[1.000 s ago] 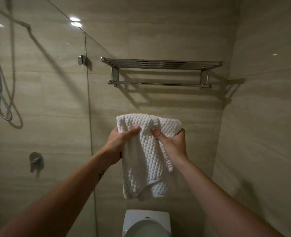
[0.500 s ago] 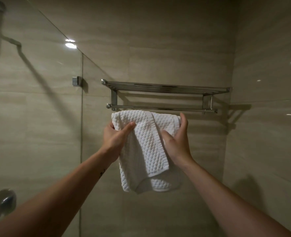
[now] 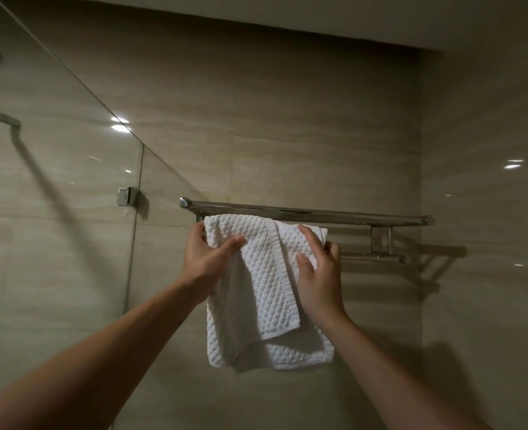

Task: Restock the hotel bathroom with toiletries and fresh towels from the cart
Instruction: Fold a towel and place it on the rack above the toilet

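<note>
Beige tiled wall (image 3: 287, 135) fills our view, with a glass screen (image 3: 54, 181) on the left. Both our forearms stretch up and forward. The towel rack (image 3: 349, 214) is fixed to the wall, and the white waffle towel (image 3: 256, 290) hangs folded at its left end, top edge just under the shelf. We cannot tell whether it lies over the lower rail (image 3: 374, 257). Our left grip (image 3: 205, 259) pinches the top left corner, thumb across the front. Our right grip (image 3: 318, 277) clasps the right edge, thumb on the front, fingers curled behind.
</note>
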`<state>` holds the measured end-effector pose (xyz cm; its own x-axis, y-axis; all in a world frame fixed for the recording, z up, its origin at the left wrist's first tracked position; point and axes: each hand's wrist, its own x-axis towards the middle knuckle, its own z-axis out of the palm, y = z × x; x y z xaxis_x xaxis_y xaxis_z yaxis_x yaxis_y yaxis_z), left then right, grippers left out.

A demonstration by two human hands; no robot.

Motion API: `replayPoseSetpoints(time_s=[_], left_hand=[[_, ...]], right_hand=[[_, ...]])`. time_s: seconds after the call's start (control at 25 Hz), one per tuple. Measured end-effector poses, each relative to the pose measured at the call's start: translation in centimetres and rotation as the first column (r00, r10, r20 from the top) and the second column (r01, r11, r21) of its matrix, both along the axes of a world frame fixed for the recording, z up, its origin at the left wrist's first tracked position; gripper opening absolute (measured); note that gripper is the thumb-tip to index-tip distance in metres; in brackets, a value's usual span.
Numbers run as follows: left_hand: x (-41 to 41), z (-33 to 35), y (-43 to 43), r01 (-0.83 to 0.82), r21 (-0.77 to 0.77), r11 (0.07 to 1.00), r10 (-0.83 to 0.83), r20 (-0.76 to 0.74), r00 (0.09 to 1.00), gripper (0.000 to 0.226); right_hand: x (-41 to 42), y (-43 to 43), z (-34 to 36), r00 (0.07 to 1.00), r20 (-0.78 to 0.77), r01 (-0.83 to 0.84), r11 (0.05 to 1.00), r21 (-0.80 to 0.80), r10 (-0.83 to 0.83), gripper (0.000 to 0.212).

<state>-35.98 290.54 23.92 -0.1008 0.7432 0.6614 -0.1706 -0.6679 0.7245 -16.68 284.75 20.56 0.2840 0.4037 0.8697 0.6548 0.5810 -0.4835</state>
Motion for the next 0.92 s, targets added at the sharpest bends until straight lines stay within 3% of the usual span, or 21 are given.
replayPoseSetpoints(time_s=[0.2,0.36,0.52,0.72,0.92], left_hand=[[0.7,2.6,1.3,-0.068,0.018,0.997,0.069,-0.005,0.998,0.061],[1.5,5.2,1.8,-0.184,0.065,0.981,0.183,0.013,0.983,0.057],[2.0,7.9,2.3,-0.294,0.136,0.946,0.295,0.008,0.955,0.055],[2.0,11.4,3.2,-0.310,0.194,0.931,0.318,-0.013,0.948,0.066],[1.2,15.1,5.2,-0.325,0.200,0.924,0.348,-0.094,0.933,0.067]], right_hand=[[0.9,1.8,3.0,0.999,0.030,-0.013,1.000,0.026,0.013,0.049],[1.3,2.9,6.0,0.994,0.070,-0.084,0.996,-0.010,0.084,0.059],[1.9,4.3,8.9,0.983,0.180,-0.034,0.999,0.022,0.029,0.069],[1.3,5.7,12.7,0.969,0.237,0.062,0.996,0.064,-0.075,0.070],[1.1,7.6,15.0,0.963,0.257,0.064,0.996,0.068,-0.079,0.066]])
